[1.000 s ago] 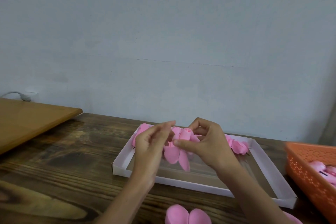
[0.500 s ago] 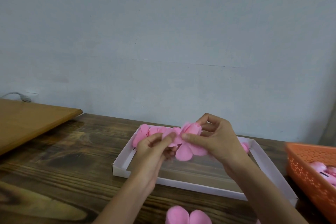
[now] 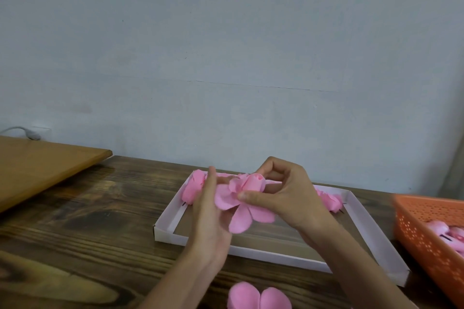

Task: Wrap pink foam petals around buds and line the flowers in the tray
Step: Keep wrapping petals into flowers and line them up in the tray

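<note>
Over the white tray (image 3: 168, 221), my right hand (image 3: 286, 195) pinches a pink foam bud (image 3: 254, 181) and its petal piece (image 3: 239, 218) between thumb and forefinger. The petals fan out downward and to the left. My left hand (image 3: 209, 211) stands beside them with straight fingers pointing up, pressing against the left petal; its thumb is hidden. Finished pink flowers lie along the tray's far side, one at the left (image 3: 193, 187) and one at the right (image 3: 329, 200).
A loose pink petal piece (image 3: 258, 296) lies on the dark wooden table near the front edge. An orange basket (image 3: 426, 231) with pink buds (image 3: 449, 232) stands at the right. A light wooden board (image 3: 40, 165) sits at the left, with a cable (image 3: 27, 133) behind it.
The bud and petals turned in my hands, and the petals now fan wider. My left fingers went from pinching a petal to straight against it. My right hand kept its pinch.
</note>
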### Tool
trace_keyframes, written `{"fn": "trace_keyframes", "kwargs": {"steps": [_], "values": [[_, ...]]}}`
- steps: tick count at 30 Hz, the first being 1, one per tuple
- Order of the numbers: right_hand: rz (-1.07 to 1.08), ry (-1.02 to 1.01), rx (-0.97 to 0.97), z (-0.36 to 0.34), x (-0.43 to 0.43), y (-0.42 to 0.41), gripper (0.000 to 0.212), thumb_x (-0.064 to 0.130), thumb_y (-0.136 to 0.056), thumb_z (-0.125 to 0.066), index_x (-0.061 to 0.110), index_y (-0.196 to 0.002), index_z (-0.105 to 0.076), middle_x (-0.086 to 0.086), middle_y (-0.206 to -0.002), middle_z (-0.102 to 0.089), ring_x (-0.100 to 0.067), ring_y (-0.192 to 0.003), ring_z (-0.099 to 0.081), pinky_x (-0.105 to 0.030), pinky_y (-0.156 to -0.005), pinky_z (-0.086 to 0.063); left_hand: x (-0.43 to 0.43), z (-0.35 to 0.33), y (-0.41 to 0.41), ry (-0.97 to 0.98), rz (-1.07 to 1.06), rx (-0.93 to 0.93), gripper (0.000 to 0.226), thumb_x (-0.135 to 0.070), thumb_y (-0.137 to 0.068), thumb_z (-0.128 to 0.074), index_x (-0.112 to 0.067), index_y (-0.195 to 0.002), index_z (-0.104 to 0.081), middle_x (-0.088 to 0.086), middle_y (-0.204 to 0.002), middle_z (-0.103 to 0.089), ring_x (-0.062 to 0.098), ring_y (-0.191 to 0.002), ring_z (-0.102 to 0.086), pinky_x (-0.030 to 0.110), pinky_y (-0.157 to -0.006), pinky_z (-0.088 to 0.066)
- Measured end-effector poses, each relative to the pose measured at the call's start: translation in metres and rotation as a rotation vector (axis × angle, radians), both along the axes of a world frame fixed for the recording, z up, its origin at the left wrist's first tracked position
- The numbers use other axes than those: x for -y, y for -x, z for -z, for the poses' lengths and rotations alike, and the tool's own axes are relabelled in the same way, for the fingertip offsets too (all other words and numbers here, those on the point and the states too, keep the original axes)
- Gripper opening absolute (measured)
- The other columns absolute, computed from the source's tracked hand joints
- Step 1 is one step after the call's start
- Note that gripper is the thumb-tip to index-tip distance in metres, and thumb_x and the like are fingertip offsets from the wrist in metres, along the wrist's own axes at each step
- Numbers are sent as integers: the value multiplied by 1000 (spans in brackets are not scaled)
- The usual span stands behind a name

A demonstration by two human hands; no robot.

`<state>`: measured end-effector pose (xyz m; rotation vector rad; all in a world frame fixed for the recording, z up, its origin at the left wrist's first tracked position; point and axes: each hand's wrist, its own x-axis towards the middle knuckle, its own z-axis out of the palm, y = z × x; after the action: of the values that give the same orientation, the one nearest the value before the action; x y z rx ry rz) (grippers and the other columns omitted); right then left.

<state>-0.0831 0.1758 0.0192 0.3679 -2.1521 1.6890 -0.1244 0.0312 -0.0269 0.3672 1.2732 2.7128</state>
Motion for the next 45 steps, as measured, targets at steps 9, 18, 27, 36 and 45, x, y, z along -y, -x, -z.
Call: {"fn": "trace_keyframes", "kwargs": {"steps": [9,18,27,36,45], "values": [[66,-240,60,15,16,5,36,18,-64,-98,16,-79,-66,14,-96,-78,-9,-74,-74,-26,-62,-58,-6,6,-7,-339,274,270,87,-77,-95,-38,2,-103,-74,19,-79,-70,33,-71,-75,40,-59,-62],[334,-583,-125,25,26,6,37,39,-58,-94,33,-90,-75,16,-83,-61,-6,-81,-59,-17,-65,-44,-14,15,0,-172,135,263,79,-75,-91,-46,0,-84,-68,17,-80,-67,28,-74,-71,34,-69,-58],[503,-838,-332,34,38,4,38,36,-68,-78,32,-93,-49,13,-74,-60,-12,-71,-55,-30,-53,-44,-13,16,0,-157,146,262,62,-69,-71,-73,-12,-94,-79,11,-98,-71,24,-93,-73,36,-80,-57],[129,-903,-223,11,22,-2,16,38,-82,-78,37,-96,-70,18,-107,-46,-4,-103,-43,-21,-83,-41,-3,11,5,-234,174,382,60,-56,-63,-80,-2,-89,-72,14,-89,-66,28,-88,-71,41,-81,-57],[25,-1164,-273,18,16,-1,33,43,-70,-83,42,-101,-74,12,-116,-43,-3,-100,-26,-33,-84,-37,0,5,12,-271,129,426,51,-62,-70,-79,-18,-78,-55,0,-62,-46,21,-55,-59,33,-66,-52]]}}
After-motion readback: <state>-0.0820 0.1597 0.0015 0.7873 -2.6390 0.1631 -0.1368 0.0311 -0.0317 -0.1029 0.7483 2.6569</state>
